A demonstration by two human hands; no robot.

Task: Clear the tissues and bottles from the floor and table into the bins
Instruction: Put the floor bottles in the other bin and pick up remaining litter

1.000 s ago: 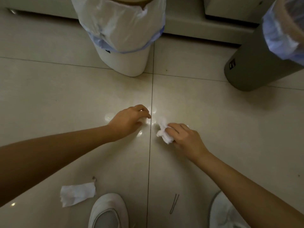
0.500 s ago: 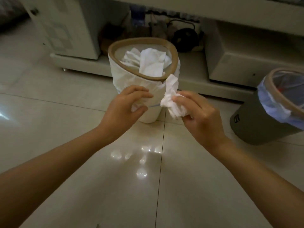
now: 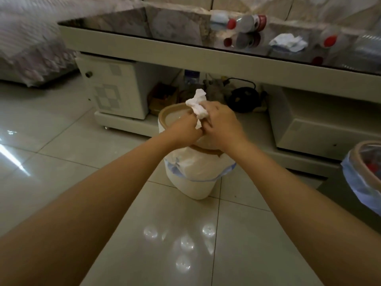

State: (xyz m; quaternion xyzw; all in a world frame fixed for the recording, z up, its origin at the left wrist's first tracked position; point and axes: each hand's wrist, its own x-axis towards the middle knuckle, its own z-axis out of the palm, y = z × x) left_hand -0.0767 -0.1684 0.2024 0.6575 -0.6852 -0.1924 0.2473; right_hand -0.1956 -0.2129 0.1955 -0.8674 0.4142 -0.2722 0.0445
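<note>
A crumpled white tissue (image 3: pixel 198 106) is held between both hands right above the mouth of the white bin (image 3: pixel 191 182) with a tan rim. My right hand (image 3: pixel 222 124) grips the tissue from the right. My left hand (image 3: pixel 183 130) meets it from the left, fingers curled against the tissue's lower part. The bin's inside is hidden behind my hands. On the glass table (image 3: pixel 185 38) lie a clear bottle with a red cap (image 3: pixel 245 22), another crumpled tissue (image 3: pixel 287 42) and a second red-capped bottle (image 3: pixel 338 41).
A grey bin (image 3: pixel 362 182) with a bluish liner stands at the right edge. Under the table are a white cabinet (image 3: pixel 113 89), cables and clutter on a low shelf. A patterned cloth (image 3: pixel 26 48) fills the upper left. Tiled floor lies in front.
The hands rose from the floor with the tissue and came together over the white bin's mouth. The view lifted, so the table top with bottles and a tissue is now visible.
</note>
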